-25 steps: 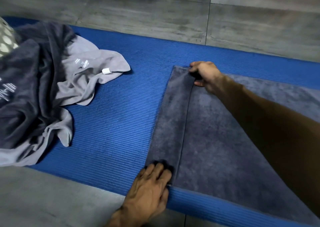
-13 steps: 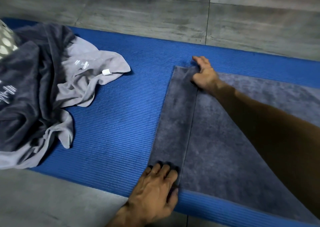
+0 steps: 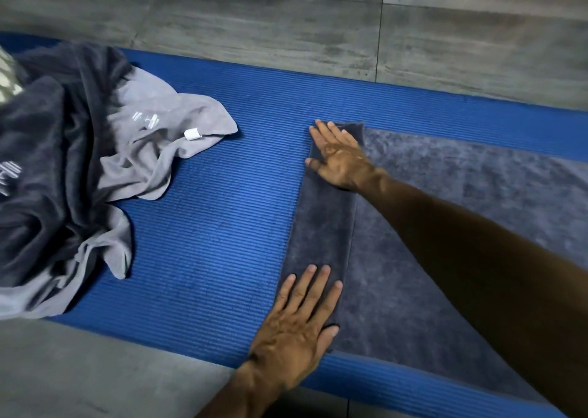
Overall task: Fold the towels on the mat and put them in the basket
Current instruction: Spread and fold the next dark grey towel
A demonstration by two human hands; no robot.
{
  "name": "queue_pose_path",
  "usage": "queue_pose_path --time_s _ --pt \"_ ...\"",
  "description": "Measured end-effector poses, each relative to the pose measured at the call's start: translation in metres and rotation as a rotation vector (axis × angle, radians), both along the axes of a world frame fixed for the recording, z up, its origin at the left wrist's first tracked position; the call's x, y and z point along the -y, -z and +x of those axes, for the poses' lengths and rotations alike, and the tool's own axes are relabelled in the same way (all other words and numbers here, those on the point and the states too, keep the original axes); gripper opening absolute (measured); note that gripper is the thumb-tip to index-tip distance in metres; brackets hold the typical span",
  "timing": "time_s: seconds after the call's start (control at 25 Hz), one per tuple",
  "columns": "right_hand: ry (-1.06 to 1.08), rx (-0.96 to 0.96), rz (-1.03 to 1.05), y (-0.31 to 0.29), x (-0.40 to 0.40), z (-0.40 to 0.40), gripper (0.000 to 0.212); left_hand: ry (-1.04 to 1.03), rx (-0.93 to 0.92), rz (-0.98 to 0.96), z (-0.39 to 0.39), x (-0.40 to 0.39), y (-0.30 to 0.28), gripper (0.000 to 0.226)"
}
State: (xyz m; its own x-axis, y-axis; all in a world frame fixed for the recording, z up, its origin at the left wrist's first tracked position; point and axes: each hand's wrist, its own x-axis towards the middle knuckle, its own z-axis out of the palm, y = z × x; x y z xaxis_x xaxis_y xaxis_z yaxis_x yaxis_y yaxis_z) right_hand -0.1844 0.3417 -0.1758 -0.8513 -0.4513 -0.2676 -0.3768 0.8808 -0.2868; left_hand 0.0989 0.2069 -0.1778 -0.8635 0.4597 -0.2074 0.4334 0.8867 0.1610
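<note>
Two hands flat on the cloth right now; the left hand (image 3: 297,328) presses the near end of a narrow folded strip, the right hand (image 3: 339,156) presses its far end, fingers (image 3: 321,131) straight and spread on both, gripping nothing. That strip is the left edge of the dark grey towel (image 3: 445,258), turned over onto itself; the towel lies spread on the blue mat (image 3: 222,226), running out of view to the right.

What could spoil it from here, as I judge it: the strip looks narrower at the far end than at the near end, so the next fold may go crooked; lifting the palms too quickly could let the soft pile spring the flap open; and the near corner sits right at the mat's edge, where a dragged hand could pull it onto the floor (image 3: 286,19).

The count: one towel under the hands; at the left a heap (image 3: 63,178) with at least two more, a dark one (image 3: 41,163) and a light grey one (image 3: 165,143) bearing a white tag (image 3: 192,134); one mat; a patterned object (image 3: 8,77) at the far left edge, possibly the basket, too cropped to tell.
</note>
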Motion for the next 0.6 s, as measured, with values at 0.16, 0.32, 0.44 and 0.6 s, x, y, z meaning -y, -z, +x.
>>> queue_pose_path --time_s 0.16,0.32,0.44,0.6 --pt "0.115 -0.075 -0.165 -0.013 -0.002 0.006 0.077 0.060 -0.035 0.027 -0.001 0.003 0.000 0.062" --pt "0.147 -0.306 -0.080 -0.038 0.015 0.066 0.041 -0.354 -0.052 0.170 -0.014 0.007 -0.018 0.057" --pt "0.214 -0.016 -0.003 -0.044 0.032 0.102 0.049 -0.769 0.129 0.253 -0.025 0.013 -0.025 0.057" --pt "0.359 0.065 -0.069 -0.049 0.036 0.103 0.042 -0.855 0.275 0.390 -0.036 0.010 -0.034 0.025"
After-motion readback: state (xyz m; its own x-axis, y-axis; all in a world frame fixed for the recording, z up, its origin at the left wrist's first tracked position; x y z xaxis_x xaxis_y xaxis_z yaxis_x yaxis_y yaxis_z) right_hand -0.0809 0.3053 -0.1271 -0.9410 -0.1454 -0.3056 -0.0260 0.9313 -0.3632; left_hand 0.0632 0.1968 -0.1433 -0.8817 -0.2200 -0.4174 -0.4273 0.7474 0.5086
